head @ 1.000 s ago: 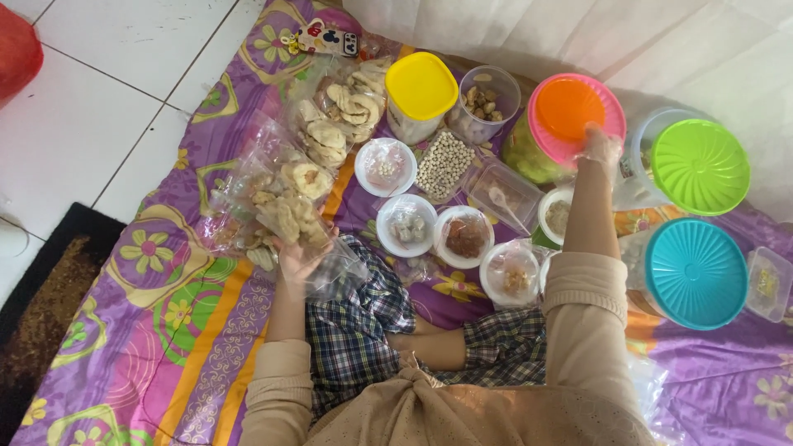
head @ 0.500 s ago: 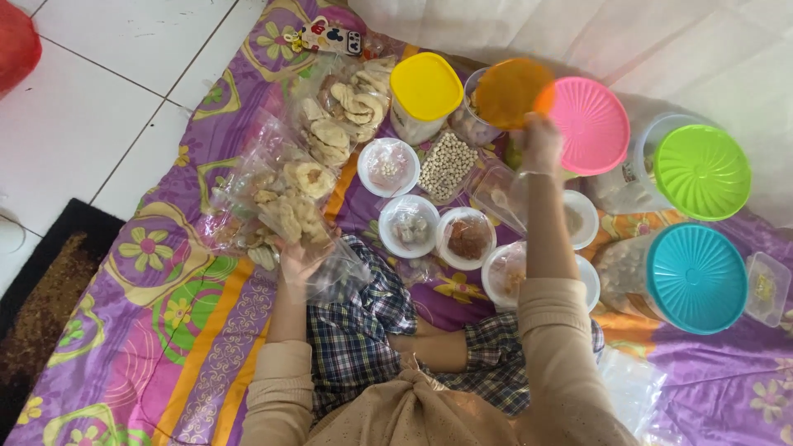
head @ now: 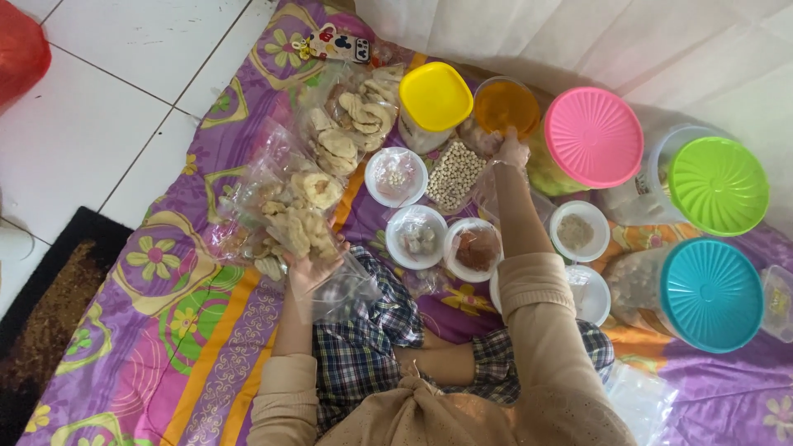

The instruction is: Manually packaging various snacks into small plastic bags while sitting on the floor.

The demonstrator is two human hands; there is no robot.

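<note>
Right hand (head: 512, 151) is reaching to the far side of the mat (head: 206, 330), fingers pinching the near rim of the orange lid (head: 505, 107), holding it over a clear container just right of the yellow-lidded jar (head: 435, 99). Can't tell if the lid is seated or only resting; the container under it is mostly hidden. Left hand (head: 307, 268) is gripping the near edge of a clear bag of crackers (head: 289, 216) on my left, fingers curled into the plastic, palm up. To do this well, I'd say: keeping the lid level, centring it over the rim before pressing, pushing down at the edge nearest me then working round. The pink-lidded tub (head: 593, 136) is sitting just right of the lid, so I'm watching wrist clearance. My forearm is crossing over the small white bowls (head: 419, 237) and the bag of pale round beans (head: 454, 175), so I'm keeping the elbow high to avoid tipping them. Left hand should be holding the cracker bag steady so nothing spills while I'm leaning. Green-lidded (head: 717, 186) and teal-lidded (head: 710, 295) tubs are well right, out of the way.
</note>
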